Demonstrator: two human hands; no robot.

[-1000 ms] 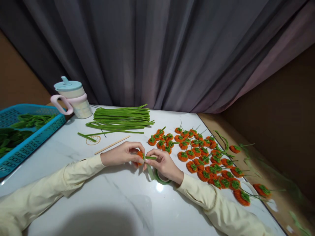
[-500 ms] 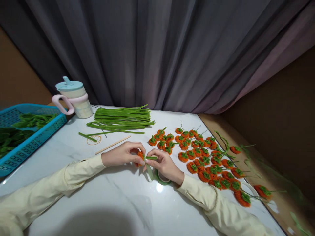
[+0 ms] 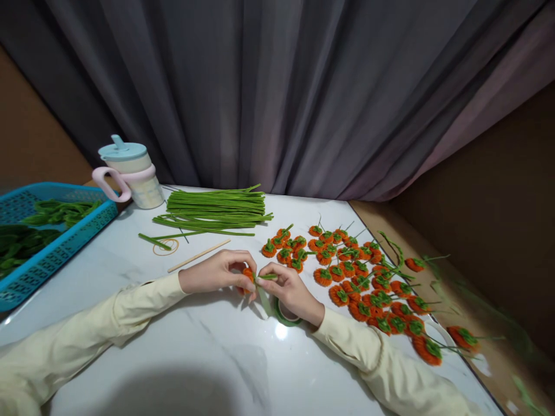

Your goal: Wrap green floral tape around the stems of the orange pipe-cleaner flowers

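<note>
Centre frame, barely any change against half a second back: the green stem (image 3: 269, 277) has tipped slightly and the pale tape strip (image 3: 263, 305) has shifted; both hands hold position. I read a fine adjustment at the join, no regrip. Left hand (image 3: 219, 271) comes in from lower left, thumb and fingers pinching an orange pumpkin-shaped piece (image 3: 247, 272). Right hand (image 3: 295, 292) reaches in from lower right, fingertips closed on the stem beside the piece; whether they pinch the strip too, I cannot tell. Wrists low, fingertips nearly meeting. Green tape roll (image 3: 281, 316) just below right hand; finished-looking orange pieces (image 3: 338, 294) right of frame.
</note>
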